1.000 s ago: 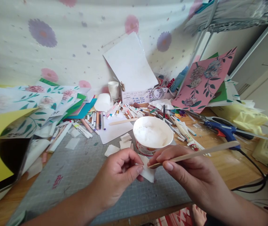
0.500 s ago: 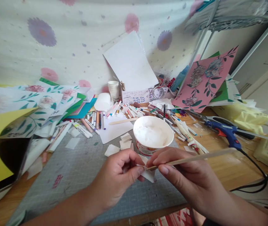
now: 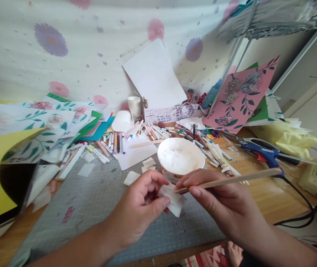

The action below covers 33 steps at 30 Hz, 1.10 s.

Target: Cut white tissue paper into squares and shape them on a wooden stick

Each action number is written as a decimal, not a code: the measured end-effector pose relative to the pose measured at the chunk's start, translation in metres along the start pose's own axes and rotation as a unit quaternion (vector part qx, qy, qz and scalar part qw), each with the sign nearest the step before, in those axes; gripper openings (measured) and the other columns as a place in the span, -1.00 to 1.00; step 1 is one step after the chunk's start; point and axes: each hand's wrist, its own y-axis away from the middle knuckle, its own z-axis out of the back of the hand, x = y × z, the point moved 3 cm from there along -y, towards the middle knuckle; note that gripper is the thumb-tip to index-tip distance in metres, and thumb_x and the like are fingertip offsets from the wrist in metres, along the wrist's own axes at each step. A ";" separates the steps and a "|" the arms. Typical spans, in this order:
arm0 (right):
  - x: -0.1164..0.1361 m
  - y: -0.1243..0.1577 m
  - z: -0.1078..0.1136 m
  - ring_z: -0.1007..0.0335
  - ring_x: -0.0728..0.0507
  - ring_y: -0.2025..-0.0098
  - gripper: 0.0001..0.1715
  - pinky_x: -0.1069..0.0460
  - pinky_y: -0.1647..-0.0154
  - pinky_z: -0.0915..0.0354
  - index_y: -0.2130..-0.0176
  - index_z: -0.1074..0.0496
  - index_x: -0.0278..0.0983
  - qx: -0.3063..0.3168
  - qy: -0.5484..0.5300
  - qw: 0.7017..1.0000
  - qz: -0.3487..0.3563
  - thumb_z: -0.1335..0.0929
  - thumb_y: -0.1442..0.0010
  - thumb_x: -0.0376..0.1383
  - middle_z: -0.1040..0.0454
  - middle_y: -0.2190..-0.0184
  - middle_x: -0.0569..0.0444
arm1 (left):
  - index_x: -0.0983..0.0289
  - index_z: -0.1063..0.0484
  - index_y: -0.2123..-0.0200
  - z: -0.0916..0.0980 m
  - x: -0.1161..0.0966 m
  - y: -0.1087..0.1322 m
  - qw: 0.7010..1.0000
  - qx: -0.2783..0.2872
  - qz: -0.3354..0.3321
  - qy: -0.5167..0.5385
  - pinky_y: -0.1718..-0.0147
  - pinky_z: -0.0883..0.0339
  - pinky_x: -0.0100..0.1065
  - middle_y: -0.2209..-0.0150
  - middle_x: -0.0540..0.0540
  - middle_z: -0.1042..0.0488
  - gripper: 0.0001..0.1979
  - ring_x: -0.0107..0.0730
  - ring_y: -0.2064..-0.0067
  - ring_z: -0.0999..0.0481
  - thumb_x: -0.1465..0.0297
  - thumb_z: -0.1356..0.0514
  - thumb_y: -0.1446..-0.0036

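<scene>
Between the thumb and fingers of my left hand [image 3: 143, 209] is a small white paper square [image 3: 172, 200], its lower part hanging free. My right hand [image 3: 219, 202] pinches a flat wooden stick [image 3: 239, 178]; the stick's lower end meets the paper near its top edge, and the long end points up to the right. Just beyond my fingers stands a round paper tub [image 3: 180, 155] with a white substance inside. More white paper squares [image 3: 132, 178] lie left of the tub on the grey cutting mat [image 3: 91, 207].
Markers [image 3: 103, 152] and pens are scattered behind the tub. A blue glue gun [image 3: 264, 154] with a black cable lies at the right. Floral paper pictures [image 3: 49, 122] lean at the left, and a pink one [image 3: 239, 96] at the right. Paper cups [image 3: 134, 106] stand at the back.
The paper square in my left hand now shows more of its face. My right hand and the stick's lower end have shifted slightly; the stick's long end sits a little lower.
</scene>
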 end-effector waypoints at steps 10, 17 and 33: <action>-0.023 -0.025 0.031 -0.53 -0.20 0.25 -0.87 -0.09 0.21 -0.39 0.26 -0.49 -0.24 -0.138 0.196 0.971 0.028 -0.32 -0.24 -0.33 -0.59 0.31 0.01 | 0.20 -0.24 0.13 0.002 0.003 0.000 1.000 -0.014 -0.002 0.003 0.37 -0.32 -0.38 0.45 -0.08 -0.47 -0.72 -0.46 0.42 -0.46 0.41 -0.22 -0.09; -0.011 -0.027 0.035 -0.41 -0.23 0.00 -0.89 -0.15 -0.02 -0.31 0.31 -0.45 -0.22 -0.121 0.186 0.972 0.083 -0.32 -0.20 -0.40 -0.55 0.18 -0.03 | 0.22 -0.26 0.17 0.003 0.001 0.000 0.999 -0.021 -0.022 0.011 0.44 -0.31 -0.44 0.46 -0.05 -0.49 -0.80 -0.49 0.43 -0.43 0.37 -0.20 -0.15; 0.007 -0.016 0.005 -0.51 -0.11 0.21 -0.79 0.00 0.19 -0.42 0.23 -0.44 -0.26 0.076 -0.023 0.995 0.059 -0.27 -0.23 -0.49 -0.54 0.29 0.00 | 0.22 -0.27 0.14 0.006 0.008 0.000 0.996 0.016 0.000 0.083 0.46 -0.34 -0.42 0.44 -0.04 -0.46 -0.73 -0.48 0.46 -0.45 0.33 -0.25 -0.13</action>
